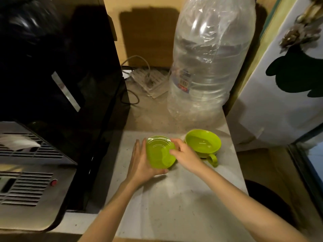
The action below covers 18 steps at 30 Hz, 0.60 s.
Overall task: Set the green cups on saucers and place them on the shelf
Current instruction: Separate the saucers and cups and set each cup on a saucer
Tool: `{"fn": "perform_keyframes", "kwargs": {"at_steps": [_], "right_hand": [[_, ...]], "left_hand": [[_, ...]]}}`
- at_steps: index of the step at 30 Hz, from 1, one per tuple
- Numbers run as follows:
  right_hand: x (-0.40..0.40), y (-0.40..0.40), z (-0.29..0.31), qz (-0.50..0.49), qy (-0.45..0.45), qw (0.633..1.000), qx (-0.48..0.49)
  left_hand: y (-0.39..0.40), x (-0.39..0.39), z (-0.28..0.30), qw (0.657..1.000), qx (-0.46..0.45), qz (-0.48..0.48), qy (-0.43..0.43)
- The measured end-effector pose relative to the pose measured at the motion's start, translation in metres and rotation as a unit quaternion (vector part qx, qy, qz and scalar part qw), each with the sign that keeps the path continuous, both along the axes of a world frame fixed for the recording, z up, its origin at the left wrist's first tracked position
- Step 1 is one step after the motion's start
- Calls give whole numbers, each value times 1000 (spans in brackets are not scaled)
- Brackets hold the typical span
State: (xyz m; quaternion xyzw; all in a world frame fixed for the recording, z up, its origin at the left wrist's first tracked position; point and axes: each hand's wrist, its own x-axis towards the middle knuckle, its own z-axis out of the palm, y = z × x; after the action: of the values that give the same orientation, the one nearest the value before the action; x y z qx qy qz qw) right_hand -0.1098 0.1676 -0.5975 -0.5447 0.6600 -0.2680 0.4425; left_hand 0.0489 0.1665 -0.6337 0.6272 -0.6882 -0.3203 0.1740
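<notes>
A: Green saucer [160,151], item one; held tilted just above the tabletop [183,198], at about 11 o'clock from the centre of the slab; possibly more than one stacked, since a paler rim shows behind it; cannot tell for certain.

B: Hands?

A: Left hand [139,163]: palm against the saucer's left edge, fingers nearly straight, thumb hooked under the near rim; grasping the saucer. Right hand [185,154]: fingertips pinching the saucer's right rim; also grasping it.

B: Item two?

A: Green cup [203,141]; upright on the tabletop at 3 o'clock from the saucer, just beside it, handle turned toward 5 o'clock; whether a saucer lies under it is hidden by the bowl.

B: Step in hand?

A: By my reading, preparing a saucer to receive a cup; pairing is not yet done for this piece; shelving not begun.

B: Next move calls for?

A: Likely laying the saucer flat, one hand freed to take the cup by its handle, cup lowered centred into the saucer's ring; light plastic ware, so it may slide if nudged.

B: Surface and room?

A: Pale speckled slab, dusty; large clear water bottle [209,58] at 12 o'clock, standing behind the cup; power strip [148,81] with cables at 11 o'clock; black appliance [61,67] at 9 o'clock; metal vented unit [26,172] at 8 o'clock; white cabinet side [279,102] at 2 o'clock; dim yellowish light.
</notes>
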Motion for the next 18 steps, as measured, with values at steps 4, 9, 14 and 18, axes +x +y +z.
{"fn": "perform_keyframes", "kwargs": {"at_steps": [4, 9, 14, 18], "right_hand": [[5, 2, -7, 17, 20, 999, 19], [7, 5, -13, 1, 6, 999, 40], [7, 8, -16, -13, -12, 999, 43], [7, 16, -16, -28, -47, 998, 21]], "left_hand": [[4, -3, -3, 1000, -16, -8, 14], [4, -3, -7, 999, -31, 4, 25], [2, -1, -7, 997, -71, 2, 18], [7, 1, -10, 997, -79, 16, 11]]}}
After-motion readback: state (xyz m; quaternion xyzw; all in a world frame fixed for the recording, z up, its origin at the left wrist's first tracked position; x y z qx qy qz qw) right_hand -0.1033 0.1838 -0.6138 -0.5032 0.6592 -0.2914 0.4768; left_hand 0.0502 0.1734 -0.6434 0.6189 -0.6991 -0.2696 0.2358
